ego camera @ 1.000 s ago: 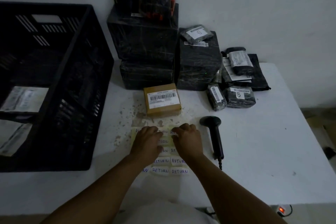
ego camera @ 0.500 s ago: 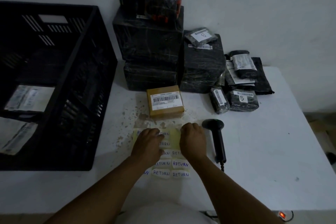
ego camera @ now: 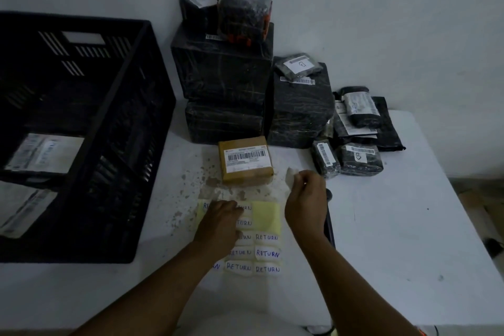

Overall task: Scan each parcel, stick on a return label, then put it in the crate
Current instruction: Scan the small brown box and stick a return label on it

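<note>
Our right hand (ego camera: 305, 199) is raised just off the bench (ego camera: 395, 226), thumb and fingertips pinching a peeled return label (ego camera: 290, 176) that hangs near the front right corner of the brown parcel (ego camera: 246, 159). Our left hand (ego camera: 219, 224) lies on the label sheet (ego camera: 266, 215), fingers loosely bent and pressing it flat; we cannot tell that it grips anything. The yellow backing shows bare where labels have come off, and rows marked RETURN remain below.

The brown parcel sits just beyond the sheet, barcode sticker facing up, with no return label on it that we can see. The scanner (ego camera: 330, 215) lies on the bench, largely hidden under our right wrist.

Further out, to the left, the black crate (ego camera: 114, 144) already holds a few parcels with white labels, so we judge some rounds finished. Behind and to the right, a stack of black-wrapped boxes (ego camera: 223, 71) and a cluster of small black packets (ego camera: 354, 155) wait untouched. We judge this parcel to be at the sticking step, with the crate drop to follow, and most of the pile left.
</note>
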A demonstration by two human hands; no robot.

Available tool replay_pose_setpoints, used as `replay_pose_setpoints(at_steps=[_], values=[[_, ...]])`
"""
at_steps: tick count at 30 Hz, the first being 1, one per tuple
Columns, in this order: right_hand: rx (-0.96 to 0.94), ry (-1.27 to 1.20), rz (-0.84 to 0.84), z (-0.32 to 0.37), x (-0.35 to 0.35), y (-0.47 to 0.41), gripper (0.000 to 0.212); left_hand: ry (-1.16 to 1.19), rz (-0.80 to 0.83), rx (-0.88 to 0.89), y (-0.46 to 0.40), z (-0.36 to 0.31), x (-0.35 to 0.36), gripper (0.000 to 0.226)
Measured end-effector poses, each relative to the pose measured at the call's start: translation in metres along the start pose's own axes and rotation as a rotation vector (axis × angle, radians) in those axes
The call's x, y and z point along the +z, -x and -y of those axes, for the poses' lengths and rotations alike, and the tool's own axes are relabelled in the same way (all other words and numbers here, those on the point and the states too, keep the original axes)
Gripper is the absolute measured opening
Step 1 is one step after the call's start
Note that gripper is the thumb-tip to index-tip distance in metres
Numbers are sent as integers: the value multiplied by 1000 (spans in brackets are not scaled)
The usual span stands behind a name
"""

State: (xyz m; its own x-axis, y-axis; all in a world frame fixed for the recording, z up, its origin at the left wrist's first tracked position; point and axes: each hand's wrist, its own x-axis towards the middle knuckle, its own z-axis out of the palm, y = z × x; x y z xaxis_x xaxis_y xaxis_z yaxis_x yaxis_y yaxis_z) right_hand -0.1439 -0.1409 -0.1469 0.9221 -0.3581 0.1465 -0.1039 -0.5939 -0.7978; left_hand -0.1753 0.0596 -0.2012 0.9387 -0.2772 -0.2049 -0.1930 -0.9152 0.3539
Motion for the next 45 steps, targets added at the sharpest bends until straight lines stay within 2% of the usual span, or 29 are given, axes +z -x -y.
replay_pose_setpoints(at_steps=[2, 6, 8, 10, 11, 15, 20, 22, 25, 28, 30, 31, 36, 39, 43, 45], values=[[-53, 29, 12, 3, -1, 1, 13, 84, -43, -21, 1, -6, -6, 56], [-179, 98, 121, 8, 3, 15, 9, 387, -303, -120, 3, -33, -34, 25], [-280, 143, 133, 11, 8, 21, 7, 692, -276, -232, -1, -49, -56, 15], [-411, 226, 92, 14, 14, 25, 3, 1037, -188, -314, -6, -61, -72, 25], [-462, 261, 67, 16, 16, 27, 8, 1155, -152, -349, -8, -64, -77, 28], [-558, 307, 43, 18, 22, 29, 17, 1362, -149, -418, -9, -60, -78, 19], [-621, 263, 67, 15, 24, 26, 22, 1327, -219, -475, -14, -47, -74, 14], [-492, 139, 96, 18, 22, 24, 29, 1286, -261, -488, -17, -41, -75, 14], [-191, -71, 181, 25, 19, 14, 41, 1168, -284, -458, -22, -32, -76, 13], [-23, -138, 310, 34, 21, -6, 30, 1119, -278, -428, -30, -29, -77, 11], [-1, -131, 321, 35, 25, -17, 9, 1070, -304, -421, -37, -28, -78, 9], [11, -126, 322, 35, 28, -22, 6, 1037, -321, -416, -40, -27, -78, 9], [27, -1, 313, 38, 44, -43, 7, 893, -437, -422, -60, -24, -81, 7], [33, 38, 308, 41, 53, -51, 4, 809, -428, -410, -73, -22, -82, 10], [2, 67, 304, 38, 56, -57, 33, 801, -388, -421, -83, -19, -80, 9], [-28, 123, 357, 36, 58, -60, 27, 773, -369, -432, -86, -19, -80, 9]])
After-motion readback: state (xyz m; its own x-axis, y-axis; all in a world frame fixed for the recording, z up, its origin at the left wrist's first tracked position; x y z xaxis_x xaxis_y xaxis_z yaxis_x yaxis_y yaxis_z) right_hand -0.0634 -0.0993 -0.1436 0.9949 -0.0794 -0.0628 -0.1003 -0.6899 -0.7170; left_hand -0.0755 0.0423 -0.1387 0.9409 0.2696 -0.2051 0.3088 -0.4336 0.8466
